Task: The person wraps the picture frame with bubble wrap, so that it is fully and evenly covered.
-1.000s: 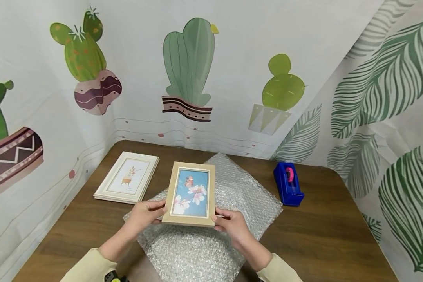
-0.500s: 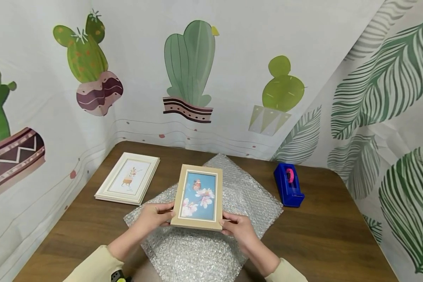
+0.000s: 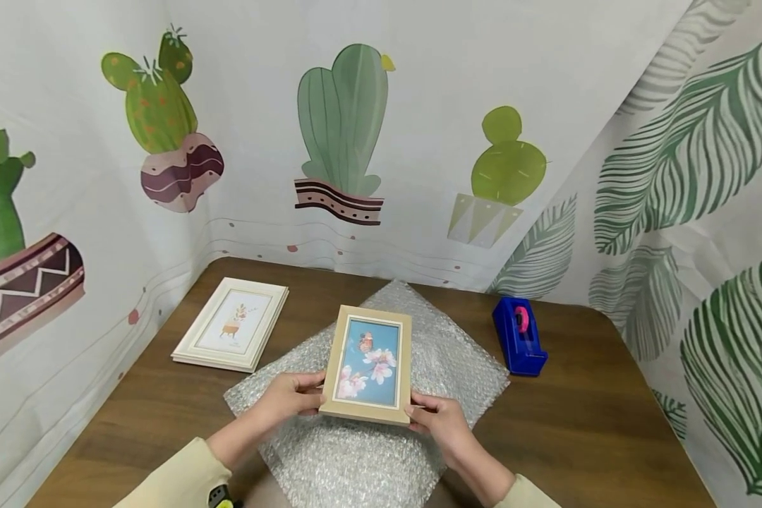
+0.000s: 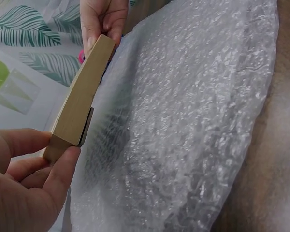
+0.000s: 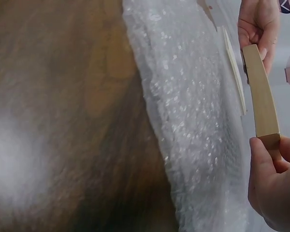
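Head view: the left hand pinches the frame at its eight o'clock edge, the right hand at its four. Held tilted, it sits above the bubble wrap, not touching. From it, white frames lie stacked toward ten; the tape dispenser stands near three, on the table.

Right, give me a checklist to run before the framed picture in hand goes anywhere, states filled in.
1. Framed picture gripped at both sides: ok, by left hand and right hand.
2. Its image facing up: ok.
3. Bubble wrap laid open underneath: ok.
4. Framed picture resting on bubble wrap: not ok, held above it.
5. Tape dispenser on the table: ok, to the right.
6. White frames clear of bubble wrap: cannot tell, too close.
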`<state>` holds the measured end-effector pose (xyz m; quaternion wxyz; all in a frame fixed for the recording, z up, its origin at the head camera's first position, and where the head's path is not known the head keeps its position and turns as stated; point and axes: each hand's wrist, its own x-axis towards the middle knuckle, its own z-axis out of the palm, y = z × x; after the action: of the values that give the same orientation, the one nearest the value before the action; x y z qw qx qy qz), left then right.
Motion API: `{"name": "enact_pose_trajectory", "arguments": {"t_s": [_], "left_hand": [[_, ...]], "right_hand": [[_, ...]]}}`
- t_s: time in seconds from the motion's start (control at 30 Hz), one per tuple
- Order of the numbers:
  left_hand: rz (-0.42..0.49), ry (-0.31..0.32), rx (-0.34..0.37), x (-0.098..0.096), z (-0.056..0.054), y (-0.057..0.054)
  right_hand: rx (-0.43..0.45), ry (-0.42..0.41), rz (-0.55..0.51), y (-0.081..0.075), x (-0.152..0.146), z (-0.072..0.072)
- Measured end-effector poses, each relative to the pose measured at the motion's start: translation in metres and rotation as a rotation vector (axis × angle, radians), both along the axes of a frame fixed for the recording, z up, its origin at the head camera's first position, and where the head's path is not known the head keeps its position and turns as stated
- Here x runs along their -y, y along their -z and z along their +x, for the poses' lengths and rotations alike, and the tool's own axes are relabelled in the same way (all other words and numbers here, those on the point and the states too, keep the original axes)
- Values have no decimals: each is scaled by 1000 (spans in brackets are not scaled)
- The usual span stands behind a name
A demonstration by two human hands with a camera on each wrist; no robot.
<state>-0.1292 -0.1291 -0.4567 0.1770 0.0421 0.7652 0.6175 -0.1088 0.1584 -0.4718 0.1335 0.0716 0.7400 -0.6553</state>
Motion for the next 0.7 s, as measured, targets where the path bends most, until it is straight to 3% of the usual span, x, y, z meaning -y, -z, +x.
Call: {"name": "enact_pose_trajectory", "arguments": {"t_s": [0.33,0.57,0.7], "left_hand": [[48,53,35,-5,0,8],[46,77,44,-9,0,8],[51,93,46,-10,-1,8]], "right_hand": [[-23,-34,49,9,-9,1],[-63,-20,228,6,-13,5],[-61,-22,259,3,-15,6]]}}
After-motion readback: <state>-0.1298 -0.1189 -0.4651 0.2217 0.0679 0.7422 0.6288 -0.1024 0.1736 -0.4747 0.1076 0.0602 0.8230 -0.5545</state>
